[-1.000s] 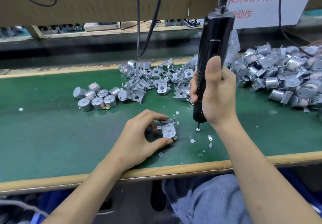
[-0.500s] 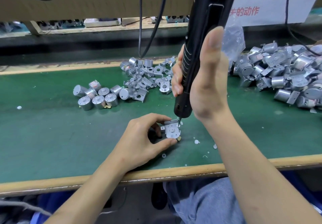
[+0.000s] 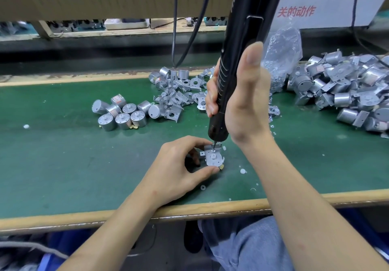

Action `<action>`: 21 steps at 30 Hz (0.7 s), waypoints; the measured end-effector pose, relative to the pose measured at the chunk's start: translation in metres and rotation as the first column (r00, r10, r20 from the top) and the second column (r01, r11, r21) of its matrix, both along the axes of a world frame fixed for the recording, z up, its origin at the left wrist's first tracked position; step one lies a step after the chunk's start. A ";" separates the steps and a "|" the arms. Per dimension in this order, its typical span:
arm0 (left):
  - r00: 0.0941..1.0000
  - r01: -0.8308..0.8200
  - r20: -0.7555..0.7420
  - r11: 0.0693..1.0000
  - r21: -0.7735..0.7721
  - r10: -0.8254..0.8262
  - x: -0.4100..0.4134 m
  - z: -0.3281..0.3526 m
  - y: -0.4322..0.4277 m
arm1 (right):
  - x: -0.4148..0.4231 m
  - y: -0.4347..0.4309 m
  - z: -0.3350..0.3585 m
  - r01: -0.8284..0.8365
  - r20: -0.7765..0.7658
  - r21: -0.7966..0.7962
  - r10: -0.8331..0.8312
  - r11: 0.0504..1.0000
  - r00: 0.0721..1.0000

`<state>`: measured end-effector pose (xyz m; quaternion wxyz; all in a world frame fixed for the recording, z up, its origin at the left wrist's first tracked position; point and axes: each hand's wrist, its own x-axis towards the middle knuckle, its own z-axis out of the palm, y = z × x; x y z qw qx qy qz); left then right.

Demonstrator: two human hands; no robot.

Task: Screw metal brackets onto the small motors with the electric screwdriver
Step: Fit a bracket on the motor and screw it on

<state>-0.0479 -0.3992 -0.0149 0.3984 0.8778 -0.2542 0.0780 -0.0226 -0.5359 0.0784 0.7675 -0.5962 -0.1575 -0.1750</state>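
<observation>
One silver tabbed bracket [image 3: 213, 158] under black screwdriver [image 3: 242, 60]

Open green mat [image 3: 52, 165] near left; loose motors [image 3: 122, 115] and brackets [image 3: 174, 93] far centre, motor heap [image 3: 347, 93] far right, cables [image 3: 174, 28] overhead.

Black electric screwdriver [image 3: 242, 60], which I am holding nearly upright, is touching its bit to the silver bracket [image 3: 213, 158] capping the small motor [image 3: 220, 166] on the table [image 3: 63, 165].

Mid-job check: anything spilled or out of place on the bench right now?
Yes: small white bits lie scattered over the green mat, mostly right of the bracket held by the left hand, one far left. They look spilled. Nothing else stands out.
</observation>
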 end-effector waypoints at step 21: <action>1.000 -0.018 -0.002 0.997 0.072 0.018 0.002 -0.007 -0.001 | 0.000 0.007 -0.002 0.003 0.003 -0.067 -0.003 0.998 1.000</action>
